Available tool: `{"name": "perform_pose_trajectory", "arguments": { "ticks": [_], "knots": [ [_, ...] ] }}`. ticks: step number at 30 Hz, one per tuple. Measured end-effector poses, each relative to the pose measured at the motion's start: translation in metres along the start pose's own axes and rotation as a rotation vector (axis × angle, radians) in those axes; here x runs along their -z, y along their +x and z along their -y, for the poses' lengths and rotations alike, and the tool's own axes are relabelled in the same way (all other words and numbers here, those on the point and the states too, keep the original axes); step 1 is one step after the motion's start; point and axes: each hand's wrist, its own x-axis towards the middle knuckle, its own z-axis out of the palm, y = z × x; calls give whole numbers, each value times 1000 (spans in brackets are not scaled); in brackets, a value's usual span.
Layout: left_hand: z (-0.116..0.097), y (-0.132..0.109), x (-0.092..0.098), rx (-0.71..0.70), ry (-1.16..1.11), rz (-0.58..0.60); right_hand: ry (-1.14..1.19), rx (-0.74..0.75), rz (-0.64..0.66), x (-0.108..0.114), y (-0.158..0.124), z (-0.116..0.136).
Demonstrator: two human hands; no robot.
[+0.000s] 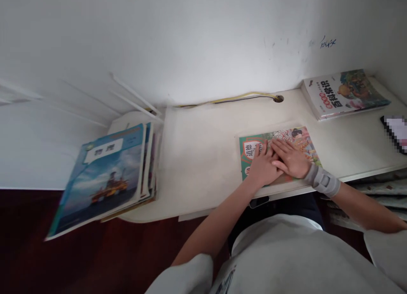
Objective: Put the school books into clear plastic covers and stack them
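A green textbook (246, 169) with a colourful illustrated cover lies closed near the front edge of the white desk (197, 158). Flat on its cover rests my left hand (265, 166), fingers stretched out and pointing away from me. My right hand (292, 158) also lies flat on the book, its fingers extended toward the upper left. The two hands touch, the right thumb meeting the left hand. A grey band wraps my right wrist. Parts of the cover are hidden under both hands.
At the left end a stack of books (108, 175), a blue one on top, overhangs the desk edge. Another book stack (346, 94) sits at the back right. A phone-like object (394, 133) lies at the far right. A yellow cable (251, 93) runs along the wall into a hole.
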Motion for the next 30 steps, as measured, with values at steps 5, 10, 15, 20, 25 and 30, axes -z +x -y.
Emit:
{"name": "perform_pose_trajectory", "arguments": {
  "ticks": [5,10,15,20,25,30],
  "knots": [
    [15,-15,6,69,-4,-18,-141,-139,15,7,-42,-47],
    [39,-36,5,247,32,36,-229,-181,11,20,-59,-59],
    [37,-11,10,242,56,48,-229,-114,42,30,-18,-46],
    [33,29,9,76,23,110,-145,-3,90,12,32,-25],
    [56,21,3,183,4,53,-146,-46,71,-2,22,-52],
    [76,5,2,366,29,-21,-159,-228,-1,-1,1,-83]
  ]
}}
